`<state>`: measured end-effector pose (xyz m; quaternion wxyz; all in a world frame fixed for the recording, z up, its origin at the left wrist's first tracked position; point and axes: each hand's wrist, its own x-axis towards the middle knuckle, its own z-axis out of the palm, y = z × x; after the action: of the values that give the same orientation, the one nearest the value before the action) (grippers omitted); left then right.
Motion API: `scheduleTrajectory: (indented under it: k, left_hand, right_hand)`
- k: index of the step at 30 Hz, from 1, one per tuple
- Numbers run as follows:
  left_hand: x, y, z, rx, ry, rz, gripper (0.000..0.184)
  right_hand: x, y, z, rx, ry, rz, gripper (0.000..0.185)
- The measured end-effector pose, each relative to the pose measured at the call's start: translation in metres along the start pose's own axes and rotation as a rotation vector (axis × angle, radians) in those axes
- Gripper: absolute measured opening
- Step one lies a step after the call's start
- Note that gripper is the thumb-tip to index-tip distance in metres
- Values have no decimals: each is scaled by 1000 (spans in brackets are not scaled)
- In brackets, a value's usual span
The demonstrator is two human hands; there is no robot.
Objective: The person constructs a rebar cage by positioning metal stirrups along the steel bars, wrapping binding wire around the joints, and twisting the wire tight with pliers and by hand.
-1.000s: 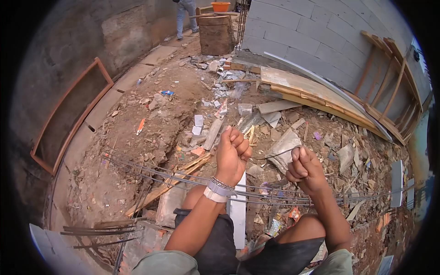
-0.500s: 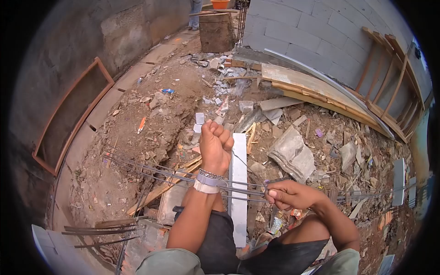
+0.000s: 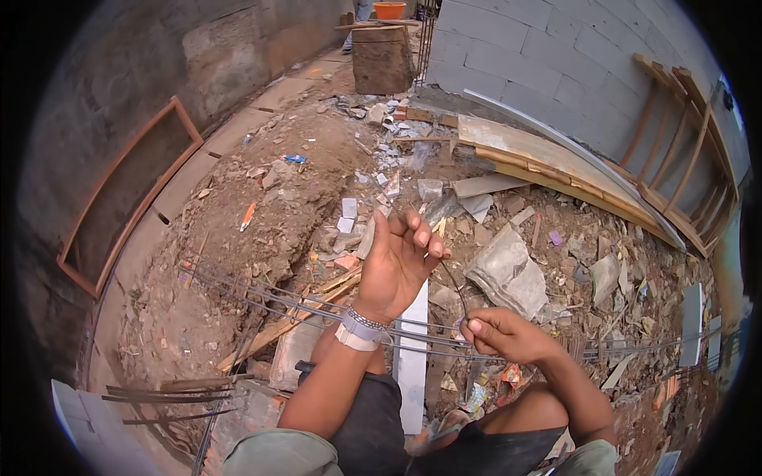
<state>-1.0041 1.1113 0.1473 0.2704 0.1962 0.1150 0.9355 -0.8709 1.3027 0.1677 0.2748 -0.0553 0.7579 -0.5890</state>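
Note:
My left hand [image 3: 401, 266] is raised over the rubble with its palm turned up and fingers loosely curled and apart; a bracelet and a pale band circle the wrist. A thin dark wire [image 3: 454, 279] curves down from beside its fingertips to my right hand [image 3: 502, 333], which pinches the lower end. That hand is right at the long steel bars [image 3: 309, 308], which run crosswise in front of my knees. Whether its fingers touch the bars, I cannot tell.
A pale plank [image 3: 411, 361] lies under the bars between my knees. Broken concrete [image 3: 508, 274] and wood litter the ground. Boards [image 3: 556, 163] lie by the block wall. A wooden frame [image 3: 99, 194] leans at left. Far back, a person's legs show beside a wooden box [image 3: 382, 59].
My left hand has opened from a fist. My right hand has come down from its raised position to the bars. The view has shifted slightly, and the distant person has moved partly out of view.

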Motion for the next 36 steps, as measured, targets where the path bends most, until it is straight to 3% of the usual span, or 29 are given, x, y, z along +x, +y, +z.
scheduleTrajectory:
  k: [2, 6, 10, 13, 15, 18, 19, 22, 23, 24, 25, 27, 28, 30, 31, 33, 35, 36]
  left_hand:
    - [0, -11, 6, -49, -67, -48, 46]
    - [1, -24, 1, -24, 134, -5, 38]
    - [15, 13, -29, 61, 445, 259, 39]
    - [24, 9, -31, 124, 631, 277, 39]
    - [25, 7, -33, 111, 635, 246, 39]
    - [24, 2, -36, 53, 545, 169, 40]
    - [22, -2, -36, 26, 502, 138, 40]
    - [13, -22, -16, -43, 498, 65, 40]
    - [13, -23, -9, 22, 546, 99, 37]
    - [12, -22, -14, 44, 555, 95, 37]
    - [15, -18, -25, 66, 556, 104, 37]
    - [22, -13, -37, 81, 517, 121, 38]
    - [21, -14, -35, 89, 516, 107, 38]
    - [21, -21, -22, 88, 506, 77, 38]
    - [18, -23, -13, 84, 495, 68, 37]
    - [17, -24, -21, 108, 544, 84, 38]
    - [20, -16, -33, 133, 572, 97, 39]
    - [17, -18, -32, 104, 531, 74, 39]
  right_hand:
    - [5, -4, -1, -37, 46, -63, 39]
    - [12, 4, 3, -225, 264, -113, 35]
    - [9, 6, -4, -689, 608, -143, 21]
    - [1, -10, 11, -895, 500, -58, 17]
    - [-1, -12, 15, -974, 342, -51, 18]
    - [-4, -15, 1, -449, 215, -466, 21]
    - [-8, -21, -2, -232, 432, -424, 24]
    - [21, -5, -32, -249, 922, -32, 26]
    - [32, 12, -28, -666, 831, -39, 29]
    - [25, 22, -21, -716, 490, -93, 28]
    - [19, 18, -8, -700, 142, -144, 28]
    - [14, -9, -6, -240, 17, -365, 29]
    - [10, -8, -20, 33, 217, -370, 29]
    - [13, 9, -31, -160, 501, -248, 31]
    - [26, 35, -35, -622, 565, -117, 32]
    - [23, 32, -37, -802, 461, -8, 34]
    - [-7, -38, -23, -247, 114, -66, 33]
    - [-8, -36, -19, -230, 99, -58, 34]
